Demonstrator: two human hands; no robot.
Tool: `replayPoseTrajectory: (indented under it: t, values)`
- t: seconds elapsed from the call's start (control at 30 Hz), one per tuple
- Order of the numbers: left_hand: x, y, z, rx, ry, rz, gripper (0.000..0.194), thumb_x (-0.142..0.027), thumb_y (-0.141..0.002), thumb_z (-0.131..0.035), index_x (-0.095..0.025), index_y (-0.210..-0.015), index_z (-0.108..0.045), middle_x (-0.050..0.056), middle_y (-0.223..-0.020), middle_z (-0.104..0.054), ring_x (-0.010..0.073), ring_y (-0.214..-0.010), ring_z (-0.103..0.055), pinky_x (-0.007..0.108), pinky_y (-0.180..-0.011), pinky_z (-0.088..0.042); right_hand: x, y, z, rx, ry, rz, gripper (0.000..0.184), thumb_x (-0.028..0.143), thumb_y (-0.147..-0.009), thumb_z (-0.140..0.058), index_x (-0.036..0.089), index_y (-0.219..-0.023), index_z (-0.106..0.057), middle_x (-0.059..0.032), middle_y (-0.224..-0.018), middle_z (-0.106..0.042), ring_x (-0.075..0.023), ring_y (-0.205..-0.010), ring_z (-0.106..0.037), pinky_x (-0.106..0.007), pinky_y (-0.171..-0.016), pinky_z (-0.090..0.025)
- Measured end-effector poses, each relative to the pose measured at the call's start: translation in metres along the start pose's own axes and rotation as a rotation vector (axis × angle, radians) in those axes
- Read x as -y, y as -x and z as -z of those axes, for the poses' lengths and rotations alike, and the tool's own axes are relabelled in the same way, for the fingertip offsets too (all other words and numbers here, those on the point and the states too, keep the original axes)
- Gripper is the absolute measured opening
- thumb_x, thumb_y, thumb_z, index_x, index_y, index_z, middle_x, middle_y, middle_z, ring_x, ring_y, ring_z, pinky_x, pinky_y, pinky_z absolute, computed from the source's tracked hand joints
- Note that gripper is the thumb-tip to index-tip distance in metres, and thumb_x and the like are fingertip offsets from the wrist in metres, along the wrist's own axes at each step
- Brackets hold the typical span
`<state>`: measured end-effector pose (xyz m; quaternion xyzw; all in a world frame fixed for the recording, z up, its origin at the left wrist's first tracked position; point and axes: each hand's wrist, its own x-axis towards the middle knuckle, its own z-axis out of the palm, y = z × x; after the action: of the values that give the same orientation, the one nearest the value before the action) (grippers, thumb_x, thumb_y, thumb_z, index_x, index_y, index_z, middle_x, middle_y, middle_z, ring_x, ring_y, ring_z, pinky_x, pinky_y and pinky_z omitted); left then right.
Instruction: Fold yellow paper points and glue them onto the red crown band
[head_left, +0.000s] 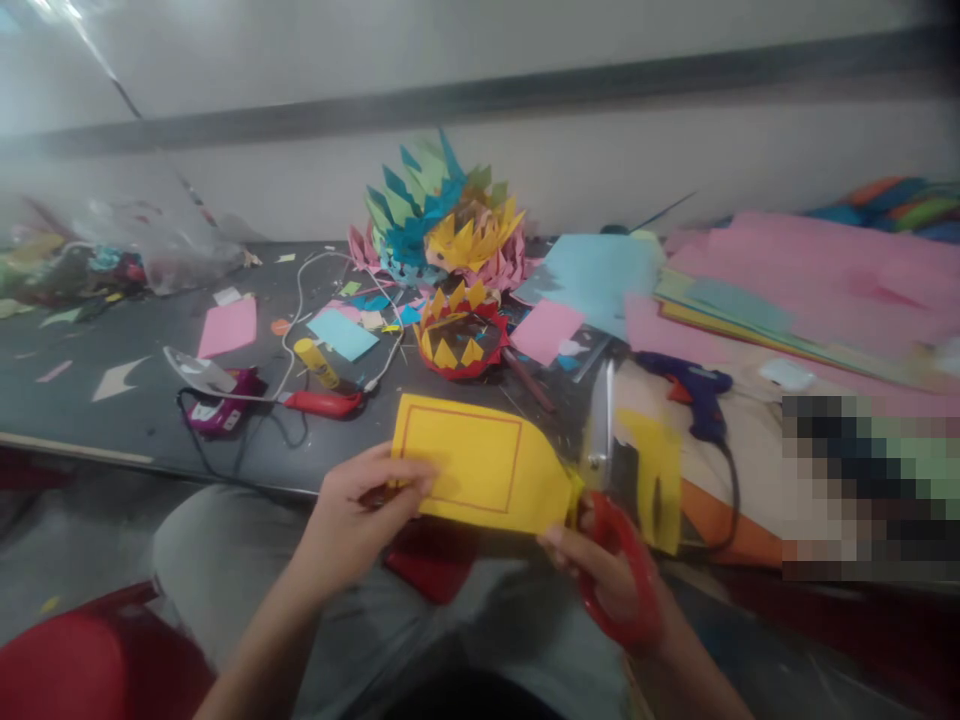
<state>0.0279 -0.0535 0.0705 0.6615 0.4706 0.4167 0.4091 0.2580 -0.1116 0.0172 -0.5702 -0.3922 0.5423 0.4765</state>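
Note:
My left hand (367, 515) pinches the left edge of a yellow paper piece (461, 455), which has a red rectangle drawn on it and a rounded right end. Red-handled scissors (626, 575) hang on my right hand (600, 570), their blades pointing up and away from me. The right fingertips also touch the paper's lower right corner. A small yellow strip lies by the rounded end, partly hidden by the scissors. Just behind the paper sits a red paper crown with yellow points (461, 335). Beyond the scissors lies a yellow offcut (660, 485).
A dark blue glue gun (694, 385) lies at right with its cord, near stacked coloured sheets (825, 260). At left are a purple device (221, 400), a red-handled tool (322, 402) and a glue stick (316, 362). Paper crowns (442, 215) pile up against the wall.

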Motion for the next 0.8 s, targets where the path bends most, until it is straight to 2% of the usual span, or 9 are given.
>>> replayPoseTrajectory:
  t: [0.13, 0.23, 0.3, 0.4, 0.47, 0.53, 0.63, 0.7, 0.8]
  values:
    - [-0.001, -0.001, 0.003, 0.281, 0.000, 0.081, 0.016, -0.023, -0.076, -0.064, -0.021, -0.088, -0.075, 0.005, -0.081, -0.071, 0.0108, -0.061, -0.063, 0.016, -0.054, -0.052, 0.004, -0.002, 0.008, -0.003, 0.038, -0.021, 0.028, 0.042, -0.066, -0.068, 0.018, -0.072, -0.054, 0.0043, -0.049, -0.048, -0.0073, -0.042, -0.040, -0.021, -0.040, -0.031]
    - [0.002, -0.001, -0.004, 0.345, 0.051, 0.205, 0.024, -0.030, -0.078, -0.063, -0.019, -0.097, -0.072, 0.006, -0.083, -0.072, 0.0088, -0.050, -0.059, 0.016, -0.045, -0.050, 0.009, -0.002, 0.009, -0.034, 0.085, 0.007, 0.029, 0.043, -0.066, -0.068, 0.019, -0.073, -0.054, 0.0041, -0.049, -0.048, -0.0079, -0.043, -0.041, -0.021, -0.040, -0.030]
    - [0.006, -0.001, -0.009, 0.335, -0.018, 0.182, 0.025, -0.028, -0.081, -0.059, -0.019, -0.101, -0.071, 0.005, -0.080, -0.072, 0.0079, -0.047, -0.058, 0.016, -0.044, -0.050, 0.011, -0.002, 0.008, -0.056, 0.103, -0.005, 0.031, 0.045, -0.066, -0.068, 0.019, -0.076, -0.054, 0.0033, -0.051, -0.050, -0.0090, -0.045, -0.043, -0.021, -0.041, -0.031]
    - [0.008, -0.003, -0.012, 0.298, -0.148, 0.040, 0.025, -0.022, -0.083, -0.054, -0.019, -0.103, -0.070, 0.003, -0.074, -0.071, 0.0078, -0.048, -0.059, 0.016, -0.049, -0.051, 0.010, 0.000, 0.008, -0.108, 0.083, -0.072, 0.040, 0.050, -0.063, -0.071, 0.020, -0.083, -0.055, 0.0042, -0.052, -0.048, -0.0090, -0.043, -0.040, -0.022, -0.040, -0.031]
    - [0.007, -0.004, -0.011, 0.226, -0.165, -0.014, 0.024, -0.020, -0.083, -0.054, -0.020, -0.101, -0.071, 0.003, -0.071, -0.071, 0.0077, -0.047, -0.059, 0.016, -0.048, -0.052, 0.008, 0.004, 0.009, -0.113, 0.002, -0.082, 0.043, 0.054, -0.062, -0.070, 0.021, -0.084, -0.054, 0.0042, -0.054, -0.046, -0.0086, -0.043, -0.038, -0.022, -0.040, -0.030]
    - [0.004, -0.004, -0.011, 0.102, -0.141, -0.017, 0.021, -0.020, -0.081, -0.057, -0.020, -0.096, -0.072, 0.002, -0.069, -0.071, 0.0069, -0.042, -0.058, 0.015, -0.043, -0.051, 0.006, 0.012, 0.010, -0.063, -0.090, -0.042, 0.044, 0.059, -0.065, -0.066, 0.022, -0.085, -0.055, 0.0027, -0.058, -0.047, -0.0089, -0.044, -0.038, -0.023, -0.040, -0.031]
    - [0.000, -0.004, -0.011, -0.068, -0.042, 0.043, 0.020, -0.023, -0.075, -0.065, -0.019, -0.093, -0.073, 0.002, -0.070, -0.072, 0.0071, -0.039, -0.058, 0.014, -0.039, -0.050, -0.001, 0.026, 0.011, 0.022, -0.122, -0.020, 0.052, 0.067, -0.062, -0.063, 0.023, -0.089, -0.060, -0.0020, -0.066, -0.053, -0.0129, -0.052, -0.045, -0.027, -0.048, -0.039]
    - [-0.002, -0.003, -0.012, -0.142, 0.032, 0.086, 0.023, -0.024, -0.071, -0.070, -0.018, -0.093, -0.073, 0.003, -0.075, -0.073, 0.0084, -0.042, -0.060, 0.015, -0.040, -0.053, -0.009, 0.030, 0.010, 0.065, -0.119, -0.114, 0.057, 0.071, -0.056, -0.064, 0.023, -0.087, -0.064, -0.0046, -0.070, -0.057, -0.0155, -0.057, -0.049, -0.029, -0.054, -0.043]
    - [-0.003, -0.002, -0.014, -0.222, 0.092, 0.120, 0.026, -0.025, -0.068, -0.073, -0.016, -0.092, -0.073, 0.004, -0.077, -0.073, 0.0098, -0.045, -0.063, 0.016, -0.043, -0.056, -0.030, 0.029, 0.005, 0.170, -0.158, -0.420, 0.052, 0.073, -0.059, -0.059, 0.022, -0.072, -0.065, -0.0024, -0.059, -0.053, -0.0115, -0.046, -0.044, -0.025, -0.044, -0.037]
